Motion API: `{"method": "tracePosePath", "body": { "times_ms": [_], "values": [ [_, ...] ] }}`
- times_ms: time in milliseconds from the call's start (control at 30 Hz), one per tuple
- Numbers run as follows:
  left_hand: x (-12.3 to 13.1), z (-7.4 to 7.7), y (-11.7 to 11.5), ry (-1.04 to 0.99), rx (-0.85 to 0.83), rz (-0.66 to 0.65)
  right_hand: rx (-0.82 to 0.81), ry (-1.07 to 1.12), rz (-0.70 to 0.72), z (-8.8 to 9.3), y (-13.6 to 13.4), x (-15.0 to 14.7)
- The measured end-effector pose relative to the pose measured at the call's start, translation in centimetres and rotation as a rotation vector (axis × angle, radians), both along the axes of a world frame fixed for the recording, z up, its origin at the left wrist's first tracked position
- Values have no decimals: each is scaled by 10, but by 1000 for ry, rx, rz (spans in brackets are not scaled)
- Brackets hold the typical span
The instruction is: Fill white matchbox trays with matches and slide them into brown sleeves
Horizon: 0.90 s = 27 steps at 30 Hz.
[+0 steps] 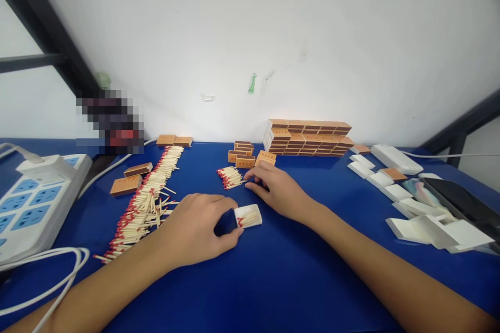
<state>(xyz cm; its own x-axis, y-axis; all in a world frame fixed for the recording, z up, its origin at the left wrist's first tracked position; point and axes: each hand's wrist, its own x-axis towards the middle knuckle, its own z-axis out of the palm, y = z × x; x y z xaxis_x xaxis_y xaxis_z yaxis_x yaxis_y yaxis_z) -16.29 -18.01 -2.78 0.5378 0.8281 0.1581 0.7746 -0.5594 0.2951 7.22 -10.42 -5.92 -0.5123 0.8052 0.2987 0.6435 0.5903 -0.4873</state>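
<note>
The white tray (247, 208) is at the middle of the blue table (250, 286), nearer than the small match pile (231, 177). Its long axis runs left to right, and the matches (249, 217) inside point their red heads left. The left hand (199, 229) pinches its left end between thumb and finger. The right hand (279, 190) meets the pile's pale ends; whether it grips any, I cannot tell. Stacked matchboxes (312, 140) stand behind.

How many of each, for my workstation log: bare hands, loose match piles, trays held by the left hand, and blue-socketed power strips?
Bare hands: 2 (left hand, right hand)
Loose match piles: 2 (long pile, small pile)
White tray: 1
Power strip: 1
Total: 6
</note>
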Motion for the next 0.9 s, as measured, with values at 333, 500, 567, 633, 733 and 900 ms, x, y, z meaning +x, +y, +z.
{"method": "tracePosePath", "body": {
  "times_ms": [333,500,567,633,733,900],
  "values": [
    [3,1,-4,0,-6,-89,-6,-44,44,9,-3,-4],
    [3,1,-5,-1,-5,-88,-22,-194,23,12,-14,-11],
    [3,1,-4,-1,-7,-86,-31,-216,9,12,-16,-11],
    [3,2,-4,1,-13,-88,-43,-216,-5,13,-16,-10],
    [3,2,-4,2,-15,-100,-46,-216,-6,13,-15,-9],
    [3,1,-3,3,-6,-105,-18,-237,44,15,-14,-9]
  ]
}}
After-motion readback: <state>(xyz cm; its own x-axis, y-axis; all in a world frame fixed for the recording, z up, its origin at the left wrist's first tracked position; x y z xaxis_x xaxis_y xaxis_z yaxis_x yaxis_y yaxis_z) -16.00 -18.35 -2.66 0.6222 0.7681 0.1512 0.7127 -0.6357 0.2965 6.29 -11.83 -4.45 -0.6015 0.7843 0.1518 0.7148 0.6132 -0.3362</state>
